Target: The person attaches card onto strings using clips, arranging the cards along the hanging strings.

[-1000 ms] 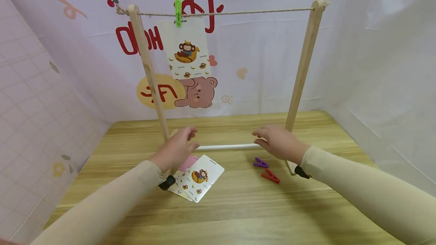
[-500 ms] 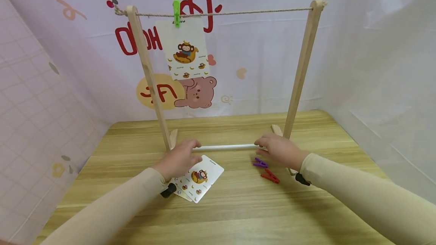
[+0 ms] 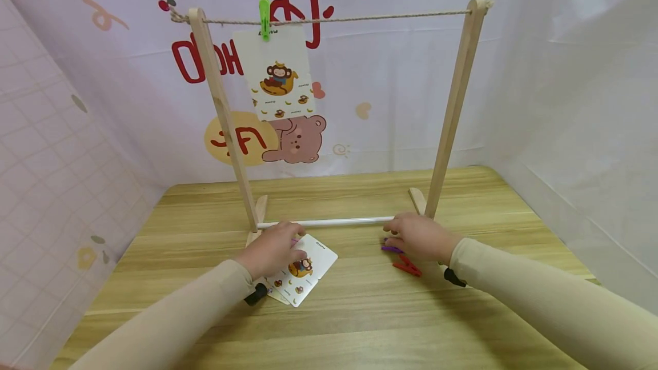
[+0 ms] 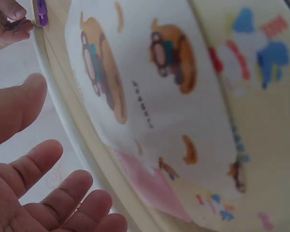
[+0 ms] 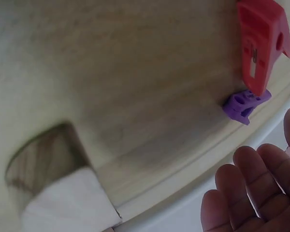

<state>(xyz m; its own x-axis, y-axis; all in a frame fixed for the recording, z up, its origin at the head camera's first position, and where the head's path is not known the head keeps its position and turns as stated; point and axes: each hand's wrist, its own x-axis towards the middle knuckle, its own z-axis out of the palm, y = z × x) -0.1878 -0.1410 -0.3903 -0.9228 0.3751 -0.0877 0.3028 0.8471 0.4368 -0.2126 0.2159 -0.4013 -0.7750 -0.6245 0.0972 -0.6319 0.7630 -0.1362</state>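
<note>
My left hand (image 3: 274,249) hovers over the left part of a small pile of cards, fingers relaxed and apart. On top lies a white monkey card (image 3: 308,270); in the left wrist view a pink card (image 4: 152,186) and a pale yellow card (image 4: 266,125) show beneath it. My right hand (image 3: 418,237) is over the purple clothespin (image 3: 392,249), which it partly covers in the head view. The right wrist view shows its loosely bent fingers (image 5: 251,179) apart from the purple clothespin. Just nearer to me lies a red clothespin (image 3: 407,266).
A wooden frame stands behind the hands, with a left post (image 3: 224,113), a right post (image 3: 455,113) and a white bar (image 3: 344,222) low between them. A green clothespin (image 3: 264,19) holds another monkey card (image 3: 277,76) on the rope (image 3: 370,17).
Both hands have come down and toward me, the left onto the area over the cards, the right over the purple clothespin. Cards and clothespins lie as before.
</note>
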